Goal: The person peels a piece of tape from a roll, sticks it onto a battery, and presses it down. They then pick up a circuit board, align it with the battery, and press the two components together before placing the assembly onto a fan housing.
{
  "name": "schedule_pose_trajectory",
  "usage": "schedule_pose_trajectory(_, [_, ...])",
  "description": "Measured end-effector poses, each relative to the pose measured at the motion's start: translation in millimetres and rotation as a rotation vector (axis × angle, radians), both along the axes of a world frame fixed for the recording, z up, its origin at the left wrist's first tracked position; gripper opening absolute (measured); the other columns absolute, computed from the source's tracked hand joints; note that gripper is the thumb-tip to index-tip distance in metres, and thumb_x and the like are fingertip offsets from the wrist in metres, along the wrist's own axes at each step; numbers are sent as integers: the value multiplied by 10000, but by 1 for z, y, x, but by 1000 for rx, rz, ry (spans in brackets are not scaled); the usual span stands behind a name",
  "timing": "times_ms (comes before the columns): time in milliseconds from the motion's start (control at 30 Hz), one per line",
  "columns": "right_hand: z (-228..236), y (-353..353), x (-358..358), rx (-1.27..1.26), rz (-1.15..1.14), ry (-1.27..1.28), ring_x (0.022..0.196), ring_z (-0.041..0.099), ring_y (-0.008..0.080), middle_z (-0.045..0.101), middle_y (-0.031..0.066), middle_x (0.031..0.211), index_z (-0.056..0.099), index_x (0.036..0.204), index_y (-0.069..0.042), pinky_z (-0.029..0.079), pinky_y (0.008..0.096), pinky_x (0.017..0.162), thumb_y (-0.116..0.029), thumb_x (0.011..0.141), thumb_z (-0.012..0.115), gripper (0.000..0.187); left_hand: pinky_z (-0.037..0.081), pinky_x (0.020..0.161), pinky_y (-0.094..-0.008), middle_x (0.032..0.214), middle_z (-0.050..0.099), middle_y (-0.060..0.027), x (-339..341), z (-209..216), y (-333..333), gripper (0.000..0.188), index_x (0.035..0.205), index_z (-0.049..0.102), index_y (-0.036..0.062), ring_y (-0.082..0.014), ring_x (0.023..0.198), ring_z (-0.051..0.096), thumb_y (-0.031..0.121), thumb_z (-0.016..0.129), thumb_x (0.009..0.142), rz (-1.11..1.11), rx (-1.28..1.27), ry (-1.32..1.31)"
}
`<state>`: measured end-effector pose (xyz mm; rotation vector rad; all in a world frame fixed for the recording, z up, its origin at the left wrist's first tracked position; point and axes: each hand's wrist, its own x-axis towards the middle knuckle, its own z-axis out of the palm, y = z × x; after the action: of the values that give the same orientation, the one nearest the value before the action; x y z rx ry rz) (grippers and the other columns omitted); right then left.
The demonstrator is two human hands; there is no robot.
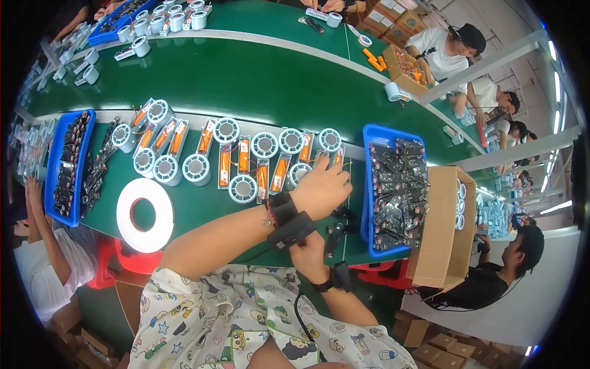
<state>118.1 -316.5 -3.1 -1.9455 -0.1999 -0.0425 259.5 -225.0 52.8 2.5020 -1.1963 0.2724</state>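
My left hand [322, 187] reaches across to the right end of a row of white round units with orange parts [246, 163] on the green table [246, 80]. Its fingers curl down over the last unit [337, 158], and the grip itself is hidden. A black strapped device [289, 222] sits on that wrist. My right hand [309, 251], half hidden under the left forearm, is closed around a small black part [335, 237] near the table's front edge. A black watch is on that wrist.
A blue tray [369, 184] of black parts lies right of my hands, with an open cardboard box [439, 227] beyond it. A second blue tray [52, 178] and a white tape roll [144, 215] lie at the left. Other people sit at both sides.
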Motion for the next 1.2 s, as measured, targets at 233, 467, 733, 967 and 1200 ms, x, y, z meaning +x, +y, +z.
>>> schedule_pose_trajectory(233, [3,6,1,64,-35,-33,642,597,114,631,96,887,656,1021,31,508,261,571,10,878,748,171,372,1084,-500,1123,622,-91,-8,17,14,453,1190,657,81,-303,1262,522,145,756,753,-47,-143,267])
schedule_pose_trajectory(467, [-23,-13,5,-14,128,-243,747,633,112,665,70,1024,660,1079,15,495,229,658,-45,901,741,205,416,1058,-466,1214,601,-165,-61,64,81,482,1196,636,68,-313,1210,542,168,769,743,-376,-1018,999])
schedule_pose_trajectory(733, [7,-6,5,441,-58,444,744,677,140,689,123,1146,604,1170,7,485,234,617,-16,962,647,214,488,966,-511,1185,600,-262,-156,2,141,404,1149,637,15,-417,1111,600,318,611,883,-725,-1727,1683])
schedule_pose_trajectory(967, [7,3,-6,491,6,407,755,679,142,657,123,1235,568,1216,-12,489,230,606,19,968,602,253,481,971,-523,1200,605,-284,-196,-16,128,476,1180,636,26,-416,1081,623,442,600,951,-379,-1700,1827])
schedule_pose_trajectory(1200, [44,13,-32,609,-102,167,801,676,170,507,150,1383,530,1255,-23,511,247,624,59,930,615,347,472,1030,-406,1316,603,-164,-167,-3,132,415,1241,666,22,-287,1190,607,270,761,922,-332,-627,1304])
